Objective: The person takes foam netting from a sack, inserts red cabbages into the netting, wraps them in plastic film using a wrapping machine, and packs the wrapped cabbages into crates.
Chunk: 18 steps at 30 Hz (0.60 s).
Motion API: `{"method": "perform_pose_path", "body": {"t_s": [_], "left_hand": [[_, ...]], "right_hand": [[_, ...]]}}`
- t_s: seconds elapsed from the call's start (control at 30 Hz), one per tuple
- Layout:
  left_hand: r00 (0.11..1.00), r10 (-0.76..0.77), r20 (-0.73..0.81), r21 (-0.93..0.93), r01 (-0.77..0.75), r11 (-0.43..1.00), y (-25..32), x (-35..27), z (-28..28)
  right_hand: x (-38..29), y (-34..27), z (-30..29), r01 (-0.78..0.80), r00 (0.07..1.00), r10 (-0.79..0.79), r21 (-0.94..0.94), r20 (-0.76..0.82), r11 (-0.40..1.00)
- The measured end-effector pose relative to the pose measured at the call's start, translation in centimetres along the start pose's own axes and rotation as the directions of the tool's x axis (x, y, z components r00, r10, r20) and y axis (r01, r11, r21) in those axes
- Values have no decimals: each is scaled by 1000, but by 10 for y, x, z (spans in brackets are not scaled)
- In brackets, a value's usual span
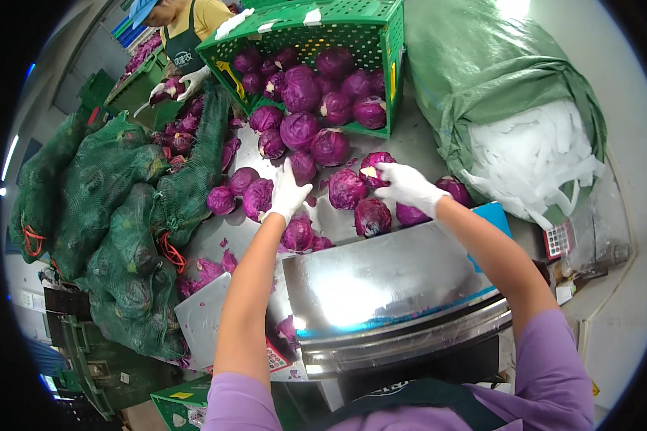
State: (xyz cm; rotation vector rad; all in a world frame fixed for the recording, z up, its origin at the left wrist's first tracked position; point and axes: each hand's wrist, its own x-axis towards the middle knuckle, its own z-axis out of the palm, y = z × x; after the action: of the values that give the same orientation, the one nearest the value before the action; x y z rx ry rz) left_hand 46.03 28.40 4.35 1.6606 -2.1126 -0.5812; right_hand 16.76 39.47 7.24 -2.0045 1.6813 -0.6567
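Both my hands wear white gloves above a metal worktable strewn with red cabbages. My left hand point(289, 192) has its thumb spread away from its fingers. It lies between a red cabbage point(257, 198) on its left and another red cabbage point(302, 166) just beyond its fingertips; whether it touches either is unclear. Fingers and thumb of my right hand point(412, 187) grip the right side of a red cabbage point(376, 166) with a pale cut stem. Close by sit a rounded red cabbage point(346, 188) and a darker one point(373, 217).
A green perforated crate point(302, 35) lies on its side, cabbages spilling from its mouth. Green mesh sacks point(124, 253) fill the left. White foam strips point(534, 151) show in a green bag point(480, 54) at right. Nearest me is a raised metal plate point(388, 275). A co-worker point(186, 43) handles a cabbage behind.
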Motion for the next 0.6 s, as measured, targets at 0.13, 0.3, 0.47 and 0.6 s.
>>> {"method": "perform_pose_path", "body": {"t_s": [0.13,0.3,0.47,0.6], "left_hand": [[995,43,86,306,-68,950,-4,43,15],[999,-47,-2,283,46,958,-9,57,36],[992,-40,-117,-114,26,993,-26,35,11],[994,-78,81,-848,110,518,-4,-31,-35]], "right_hand": [[54,-29,56,119,990,-96,-270,99,956],[75,-53,96,23,995,53,-735,80,678],[91,-55,75,16,971,86,-424,223,906],[64,-48,26,-259,951,156,412,267,873]]}}
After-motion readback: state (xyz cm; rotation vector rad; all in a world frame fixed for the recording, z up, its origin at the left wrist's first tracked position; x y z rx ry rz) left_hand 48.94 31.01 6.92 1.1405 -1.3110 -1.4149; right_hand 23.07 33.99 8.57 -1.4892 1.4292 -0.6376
